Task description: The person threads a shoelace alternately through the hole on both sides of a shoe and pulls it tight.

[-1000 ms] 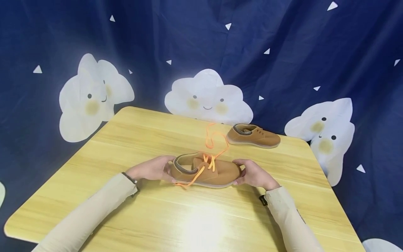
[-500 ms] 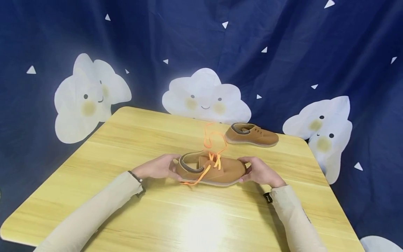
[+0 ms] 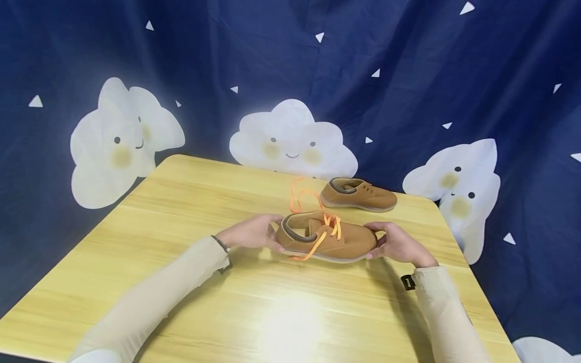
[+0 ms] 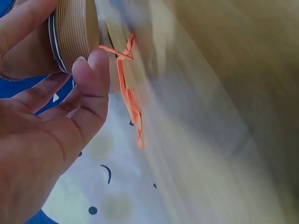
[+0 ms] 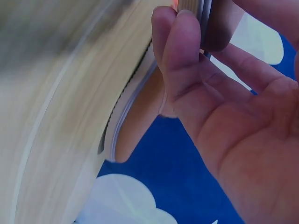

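Between both hands is a brown shoe (image 3: 356, 242) with orange laces (image 3: 317, 244) threaded through its eyelets, toe to the right. My left hand (image 3: 251, 233) grips its heel end, and my right hand (image 3: 399, 244) grips the toe. The left wrist view shows the left hand (image 4: 60, 112) with fingers and thumb around the heel and sole edge. In the right wrist view the right hand (image 5: 224, 98) pinches the toe end. A shadow lies on the table below the shoe, which looks slightly raised. One lace end trails back over the tabletop; the other hangs at the near side.
A second brown shoe (image 3: 358, 196), its eyelets without laces, stands at the back right of the wooden table (image 3: 190, 201). Behind the table hangs a dark blue curtain (image 3: 204, 60) printed with white clouds and triangles.
Both hands have carried the laced shoe to the right and slightly away, toward the second shoe. Their hold on heel and toe stays the same. The head view has shifted a little.
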`<state>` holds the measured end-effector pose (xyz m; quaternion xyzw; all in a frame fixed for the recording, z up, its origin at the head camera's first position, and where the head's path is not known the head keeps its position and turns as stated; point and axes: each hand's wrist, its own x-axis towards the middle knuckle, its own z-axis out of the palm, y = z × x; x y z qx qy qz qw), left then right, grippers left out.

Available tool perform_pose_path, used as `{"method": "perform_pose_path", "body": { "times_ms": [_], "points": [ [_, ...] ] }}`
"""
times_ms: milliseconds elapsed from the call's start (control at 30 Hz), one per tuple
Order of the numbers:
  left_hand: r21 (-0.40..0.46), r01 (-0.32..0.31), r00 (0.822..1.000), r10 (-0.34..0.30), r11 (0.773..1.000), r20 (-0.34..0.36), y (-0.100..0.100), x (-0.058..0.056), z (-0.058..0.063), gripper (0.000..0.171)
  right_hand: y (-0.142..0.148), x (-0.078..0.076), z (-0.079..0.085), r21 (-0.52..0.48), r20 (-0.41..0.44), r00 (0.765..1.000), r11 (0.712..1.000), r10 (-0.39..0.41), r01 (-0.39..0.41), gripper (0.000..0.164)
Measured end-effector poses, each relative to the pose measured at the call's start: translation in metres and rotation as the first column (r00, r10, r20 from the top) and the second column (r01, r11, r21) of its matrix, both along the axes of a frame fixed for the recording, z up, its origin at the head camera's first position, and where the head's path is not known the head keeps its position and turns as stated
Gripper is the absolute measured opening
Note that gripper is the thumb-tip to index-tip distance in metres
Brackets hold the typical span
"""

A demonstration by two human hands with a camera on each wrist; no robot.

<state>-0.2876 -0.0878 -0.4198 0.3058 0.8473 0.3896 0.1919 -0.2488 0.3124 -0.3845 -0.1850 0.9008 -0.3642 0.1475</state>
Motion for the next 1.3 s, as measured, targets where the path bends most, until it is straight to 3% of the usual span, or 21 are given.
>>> {"method": "perform_pose_path", "body": {
  "times_ms": [267, 500, 833, 1133, 1300],
  "points": [
    [0.012, 0.012, 1.0, -0.013, 1.0, 0.002, 0.009, 0.0, 0.005, 0.076, 0.009, 0.004, 0.001, 0.006, -0.001, 1.0, 1.0, -0.014, 0.014, 0.08],
    [0.03, 0.001, 1.0, -0.001, 1.0, -0.027, -0.015, -0.003, 0.017, 0.072, -0.007, 0.001, 0.013, 0.039, -0.036, 0.999, 0.999, -0.025, 0.027, 0.074],
    [0.058, -0.029, 0.996, 0.034, 0.998, -0.088, -0.083, -0.007, 0.021, 0.066, -0.072, -0.017, 0.016, 0.019, -0.12, 0.992, 0.999, 0.037, -0.035, 0.068],
    [0.018, -0.179, 0.978, 0.18, 0.984, -0.109, -0.148, -0.006, 0.026, 0.065, -0.142, -0.046, 0.012, 0.072, -0.206, 0.974, 0.994, 0.096, -0.083, 0.052],
    [0.023, -0.249, 0.963, 0.25, 0.968, -0.099, -0.18, -0.006, 0.023, 0.061, -0.18, -0.061, 0.006, 0.071, -0.215, 0.972, 0.994, 0.091, -0.077, 0.054]
  ]
}}
